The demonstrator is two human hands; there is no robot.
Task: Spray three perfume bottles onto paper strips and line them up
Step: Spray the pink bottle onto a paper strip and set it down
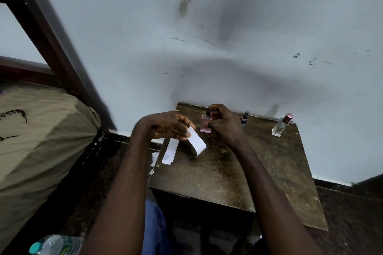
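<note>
On a small dark wooden table [228, 172] my right hand [222, 124] grips a pink perfume bottle [205, 125], with a finger over its dark spray top. My left hand [165, 125] pinches one end of a white paper strip [196, 143] that hangs down just left of the bottle. A second white strip [170, 151] lies flat at the table's left edge. A slim dark blue bottle [244, 118] stands behind my right hand. A clear bottle with a pink cap [281, 125] stands at the table's back right.
The table stands against a pale wall [207, 47]. Small paper scraps [154, 158] lie on the dark floor by the table's left edge. A dark wooden frame [47, 33] and tan fabric [41, 141] fill the left. A plastic water bottle [56, 245] lies at bottom left.
</note>
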